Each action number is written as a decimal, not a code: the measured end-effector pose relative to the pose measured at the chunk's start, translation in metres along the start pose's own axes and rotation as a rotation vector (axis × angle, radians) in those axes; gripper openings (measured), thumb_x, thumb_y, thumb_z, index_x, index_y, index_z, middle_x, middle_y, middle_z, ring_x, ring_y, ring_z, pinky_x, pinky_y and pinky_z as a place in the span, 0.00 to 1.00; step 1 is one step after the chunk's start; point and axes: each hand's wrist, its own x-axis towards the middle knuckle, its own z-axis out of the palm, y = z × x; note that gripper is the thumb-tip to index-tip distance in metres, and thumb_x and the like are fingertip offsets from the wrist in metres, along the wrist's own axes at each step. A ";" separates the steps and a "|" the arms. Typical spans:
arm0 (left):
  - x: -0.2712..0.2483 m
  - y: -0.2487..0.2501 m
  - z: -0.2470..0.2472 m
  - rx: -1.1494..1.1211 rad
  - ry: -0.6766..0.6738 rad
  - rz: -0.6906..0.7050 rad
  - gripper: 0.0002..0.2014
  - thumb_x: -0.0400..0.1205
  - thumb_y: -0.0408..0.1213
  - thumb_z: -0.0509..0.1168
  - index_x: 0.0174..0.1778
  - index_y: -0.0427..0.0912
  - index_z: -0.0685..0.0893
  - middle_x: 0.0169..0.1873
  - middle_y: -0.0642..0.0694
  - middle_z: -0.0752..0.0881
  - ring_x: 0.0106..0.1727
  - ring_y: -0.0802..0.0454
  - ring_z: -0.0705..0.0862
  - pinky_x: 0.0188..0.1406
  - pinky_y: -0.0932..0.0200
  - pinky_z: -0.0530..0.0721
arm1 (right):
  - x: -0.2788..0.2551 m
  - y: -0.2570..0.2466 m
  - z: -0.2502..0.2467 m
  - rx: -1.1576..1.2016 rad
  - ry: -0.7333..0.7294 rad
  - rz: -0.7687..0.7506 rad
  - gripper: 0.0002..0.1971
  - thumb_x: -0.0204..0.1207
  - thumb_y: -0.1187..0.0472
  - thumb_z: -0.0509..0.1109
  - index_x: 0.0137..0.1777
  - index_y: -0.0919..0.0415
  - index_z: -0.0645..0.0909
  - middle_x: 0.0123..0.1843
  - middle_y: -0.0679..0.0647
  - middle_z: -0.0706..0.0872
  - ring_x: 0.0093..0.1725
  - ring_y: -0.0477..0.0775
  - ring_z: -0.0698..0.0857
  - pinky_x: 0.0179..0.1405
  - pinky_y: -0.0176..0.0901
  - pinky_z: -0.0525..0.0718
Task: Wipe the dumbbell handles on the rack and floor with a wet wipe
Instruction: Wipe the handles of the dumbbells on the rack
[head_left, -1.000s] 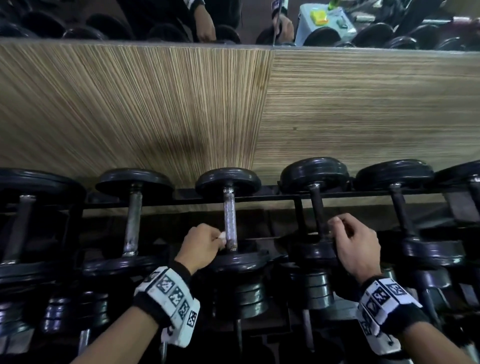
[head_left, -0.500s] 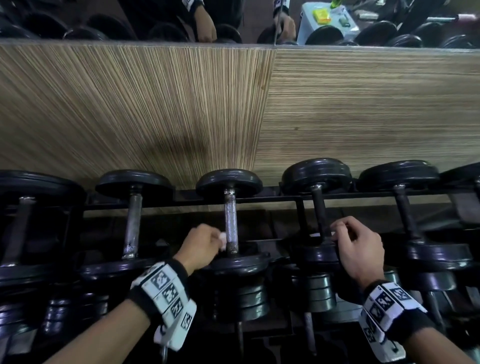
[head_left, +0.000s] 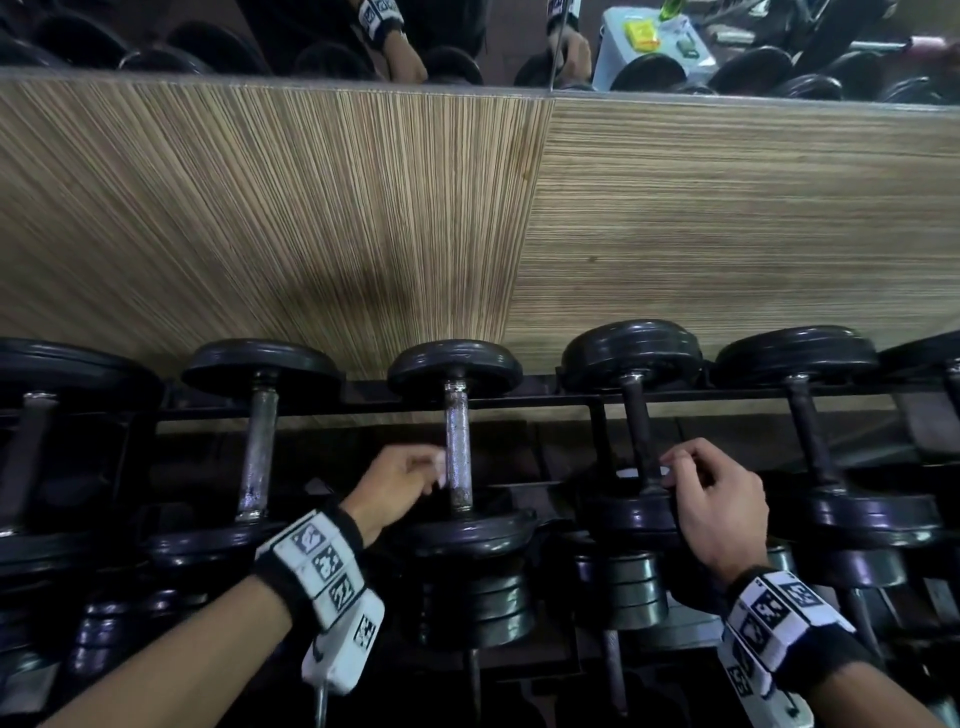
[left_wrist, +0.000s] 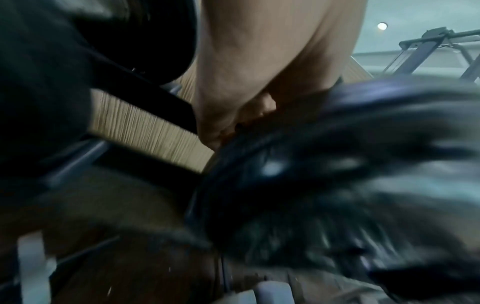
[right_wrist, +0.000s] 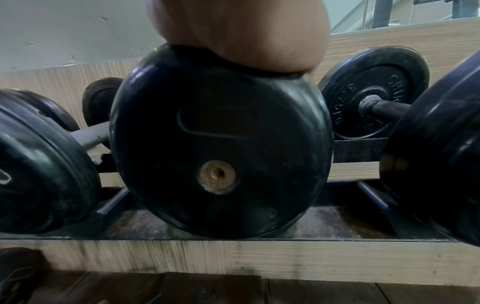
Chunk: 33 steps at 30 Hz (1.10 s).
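Observation:
A row of black dumbbells lies across the rack (head_left: 519, 402). My left hand (head_left: 410, 478) pinches a small white wet wipe (head_left: 440, 467) against the lower part of the middle dumbbell's silver handle (head_left: 458, 441). The left wrist view is blurred; it shows my left hand (left_wrist: 249, 115) behind that dumbbell's near plate (left_wrist: 311, 164). My right hand (head_left: 711, 499) rests on the near plate (head_left: 628, 514) of the neighbouring dumbbell, fingers curled over it beside its dark handle (head_left: 638, 426). In the right wrist view my right hand (right_wrist: 233, 30) sits on top of this plate (right_wrist: 221, 144).
A striped wood panel (head_left: 467, 208) rises right behind the rack, with a mirror strip (head_left: 467, 36) above it. More dumbbells (head_left: 810, 431) lie close on both sides, and another tier (head_left: 478, 603) sits below. Gaps between the plates are narrow.
Hardly anything: my left hand keeps the wipe at the lower end of the silver handle, and my right hand stays on the neighbouring dumbbell's near plate.

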 end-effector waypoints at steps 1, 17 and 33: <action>-0.009 -0.007 0.001 0.006 -0.066 -0.025 0.09 0.84 0.24 0.65 0.41 0.31 0.89 0.36 0.44 0.87 0.40 0.58 0.82 0.45 0.68 0.78 | 0.000 0.000 0.000 -0.005 0.000 0.001 0.11 0.81 0.59 0.65 0.38 0.46 0.82 0.32 0.45 0.89 0.35 0.52 0.87 0.39 0.57 0.86; 0.008 0.004 -0.005 -0.067 -0.052 -0.015 0.12 0.84 0.22 0.64 0.38 0.39 0.87 0.31 0.51 0.86 0.34 0.64 0.81 0.41 0.68 0.77 | -0.003 -0.004 -0.001 0.018 0.014 -0.005 0.11 0.77 0.49 0.60 0.37 0.45 0.82 0.32 0.44 0.88 0.35 0.52 0.86 0.39 0.57 0.86; 0.037 0.029 -0.008 -0.188 0.075 -0.100 0.09 0.88 0.34 0.63 0.58 0.50 0.85 0.42 0.55 0.88 0.40 0.62 0.82 0.37 0.67 0.72 | -0.003 -0.004 -0.001 0.024 0.018 -0.009 0.11 0.77 0.49 0.60 0.37 0.45 0.82 0.30 0.44 0.88 0.33 0.50 0.86 0.37 0.56 0.86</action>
